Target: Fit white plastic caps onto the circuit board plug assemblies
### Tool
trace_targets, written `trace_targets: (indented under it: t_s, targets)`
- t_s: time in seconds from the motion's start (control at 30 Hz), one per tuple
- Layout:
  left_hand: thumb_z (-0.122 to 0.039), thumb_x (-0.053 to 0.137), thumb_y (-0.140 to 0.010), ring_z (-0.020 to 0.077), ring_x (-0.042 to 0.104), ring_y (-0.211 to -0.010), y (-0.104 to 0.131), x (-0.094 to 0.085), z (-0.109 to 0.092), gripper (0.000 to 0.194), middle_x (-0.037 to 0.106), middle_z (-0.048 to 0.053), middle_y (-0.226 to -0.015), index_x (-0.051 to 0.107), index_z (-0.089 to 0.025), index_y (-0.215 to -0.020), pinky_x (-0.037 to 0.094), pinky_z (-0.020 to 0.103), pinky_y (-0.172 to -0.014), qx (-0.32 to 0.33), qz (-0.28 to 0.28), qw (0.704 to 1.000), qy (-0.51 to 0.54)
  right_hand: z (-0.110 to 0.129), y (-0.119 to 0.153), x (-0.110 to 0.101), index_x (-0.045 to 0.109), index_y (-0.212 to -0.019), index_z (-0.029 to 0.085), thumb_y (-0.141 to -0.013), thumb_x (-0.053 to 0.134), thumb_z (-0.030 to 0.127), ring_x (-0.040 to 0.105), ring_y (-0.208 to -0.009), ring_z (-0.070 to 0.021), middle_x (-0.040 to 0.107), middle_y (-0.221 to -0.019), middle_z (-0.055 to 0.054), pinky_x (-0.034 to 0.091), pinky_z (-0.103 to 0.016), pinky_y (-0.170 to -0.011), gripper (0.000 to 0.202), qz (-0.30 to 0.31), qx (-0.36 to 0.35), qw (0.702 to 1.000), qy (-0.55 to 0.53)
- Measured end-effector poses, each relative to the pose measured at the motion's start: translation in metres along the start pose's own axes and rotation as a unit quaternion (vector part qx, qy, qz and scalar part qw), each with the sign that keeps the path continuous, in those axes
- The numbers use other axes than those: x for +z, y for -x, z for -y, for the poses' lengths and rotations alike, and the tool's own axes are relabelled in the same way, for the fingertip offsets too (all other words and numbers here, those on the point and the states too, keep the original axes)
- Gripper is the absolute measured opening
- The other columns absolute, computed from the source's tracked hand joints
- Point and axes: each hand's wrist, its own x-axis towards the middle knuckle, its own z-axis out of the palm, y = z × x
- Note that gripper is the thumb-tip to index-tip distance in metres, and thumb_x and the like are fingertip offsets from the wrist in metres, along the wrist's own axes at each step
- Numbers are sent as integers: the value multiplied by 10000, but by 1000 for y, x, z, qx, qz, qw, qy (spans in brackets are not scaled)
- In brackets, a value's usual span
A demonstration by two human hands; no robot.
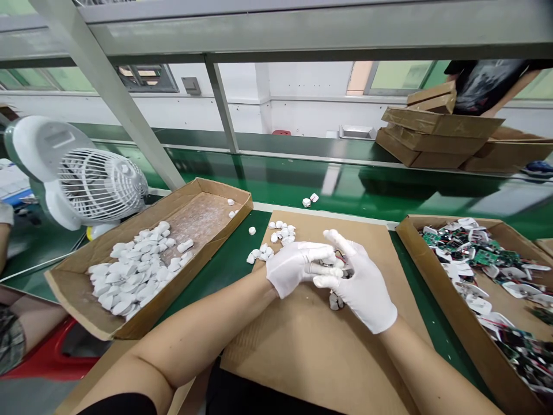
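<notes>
My left hand [294, 266], in a white glove, has its fingers closed at a small white part with thin wires [339, 263]. From the other side my right hand [365, 282], also gloved, curls its fingers and thumb round the same part. The gloves hide most of it. Just below the fingers shows a small grey-white piece with wires [335, 301]; whether it is joined to the held part I cannot tell. Both hands are over a cardboard sheet [302, 346]. Beyond my left hand lie several small white plastic pieces [283, 231].
At left, a shallow cardboard box [211, 245] holds many white pieces, with a white fan [99, 178] behind it. At right, another box [464, 314] holds green circuit boards and white parts. A metal frame [276, 34] crosses overhead. A person [488, 86] stands behind stacked cartons [436, 135].
</notes>
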Motion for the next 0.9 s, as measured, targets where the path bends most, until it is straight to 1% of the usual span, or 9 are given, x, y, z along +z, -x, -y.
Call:
trace_targets:
  t_s: [0.1, 0.17, 0.3, 0.4, 0.5, 0.6, 0.73, 0.83, 0.9]
  targets:
    - [-322, 709, -792, 219, 645, -946, 0, -1, 0, 218, 684, 101, -984, 709, -140, -911, 493, 382, -917, 11, 13, 1000, 4, 0, 0, 1, 721, -1138, 332, -803, 723, 382, 554, -1220, -304, 660, -1268, -34, 509, -508, -985, 338, -10, -30, 999, 20]
    - [-353, 712, -791, 242, 635, -1017, 0, -1, -2, 278, 686, 116, -1041, 716, -137, -965, 478, 404, -963, 6, 25, 999, 22, -2, 0, 1, 738, -1087, 334, -845, 678, 361, 525, -1250, -296, 675, -1248, -14, 473, -521, -1029, 251, -22, -52, 998, 22]
    - [-428, 665, -838, 254, 631, -1072, 3, 2, -4, 406, 670, 147, -1155, 696, -142, -1124, 453, 431, -1009, 19, 43, 998, 32, -7, 0, 0, 669, -1232, 297, -873, 649, 387, 529, -1243, -302, 638, -1311, -42, 496, -515, -1003, 371, -63, -70, 995, 39]
    - [-381, 715, -811, 247, 636, -1066, 3, 7, -1, 422, 662, 141, -1178, 683, -159, -1169, 460, 407, -993, 60, 11, 998, -3, -9, 1, 3, 556, -1371, 210, -940, 536, 326, 471, -1308, -319, 543, -1422, -104, 435, -551, -1046, 447, -82, -150, 977, 125]
    - [-360, 781, -740, 257, 650, -1020, 0, 10, 3, 471, 682, 143, -1111, 692, -149, -1152, 487, 390, -934, 71, -32, 997, -8, -9, 1, 7, 524, -1394, 170, -939, 499, 256, 427, -1348, -340, 500, -1458, -129, 392, -574, -1068, 463, -73, -202, 958, 189]
    - [-328, 805, -694, 277, 645, -1034, -1, 8, 1, 468, 685, 146, -1087, 709, -138, -1111, 496, 374, -909, 77, -52, 996, -16, -10, 0, 10, 512, -1410, 221, -946, 508, 310, 436, -1342, -332, 534, -1431, -100, 413, -558, -1056, 472, -52, -159, 970, 177]
    - [-260, 819, -636, 287, 629, -1072, 0, -8, -16, 472, 668, 121, -1155, 712, -176, -1088, 494, 347, -919, 115, -121, 985, -34, -14, -11, -4, 427, -1478, 269, -917, 557, 465, 574, -1206, -314, 625, -1302, -115, 505, -481, -944, 609, -44, -6, 995, 88]
    - [-244, 799, -665, 232, 617, -1110, -1, -24, -29, 452, 650, 86, -1213, 691, -206, -1102, 471, 314, -966, 164, -195, 967, -8, -27, -23, -26, 587, -1353, 298, -887, 577, 486, 633, -1100, -297, 681, -1209, -76, 498, -464, -932, 503, -57, 99, 990, 77]
    - [-256, 791, -679, 205, 620, -1104, -4, -32, -33, 464, 655, 76, -1205, 675, -218, -1126, 466, 310, -975, 174, -231, 957, 11, -38, -29, -37, 697, -1215, 295, -875, 581, 450, 627, -1092, -287, 710, -1150, -53, 480, -442, -953, 390, -27, 102, 987, 121]
